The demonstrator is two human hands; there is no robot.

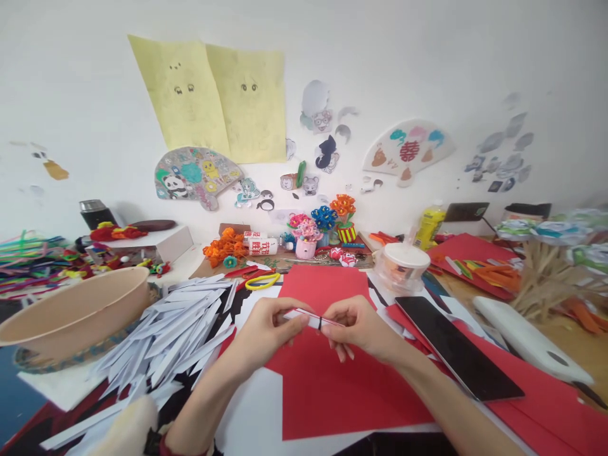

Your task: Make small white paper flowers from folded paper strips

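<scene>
My left hand (pixel 270 330) and my right hand (pixel 357 326) meet above a red paper sheet (pixel 327 386) lying on the table. Both pinch the same small folded paper strip (pixel 311 318), white with red edging, held level between them. A thin dark band wraps the strip near my right fingertips. My left thumb and forefinger grip its left end, and my right fingers close on its right end.
A heap of white paper strips (pixel 175 339) lies left of the hands beside a tan bowl (pixel 76 310). A black phone (pixel 456 345) and a white oblong case (pixel 527 339) lie to the right. Yellow-handled scissors (pixel 262 280), a lidded round tub (pixel 403 266) and pipe-cleaner flowers (pixel 327 225) stand behind.
</scene>
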